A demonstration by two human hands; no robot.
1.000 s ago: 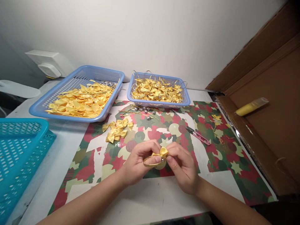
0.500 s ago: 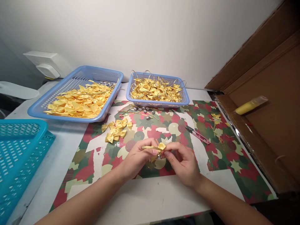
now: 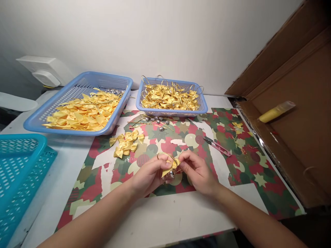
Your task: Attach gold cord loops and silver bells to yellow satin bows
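Yellow satin bow, with its gold cord loop and small silver bell, sits pinched between our left hand and right hand, both closed on it just above the patterned paper. Loose bows lie beyond, pink snips to the right.

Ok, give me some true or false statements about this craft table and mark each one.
1. The left hand and right hand both pinch one yellow satin bow with a gold loop and a silver bell. True.
2. The pink thread snips are in the right hand. False: they lie on the patterned paper, right of the hands.
3. The larger blue basket holds loose yellow bows. True.
4. The yellow tube lies on the patterned paper. False: it lies in the cardboard box.
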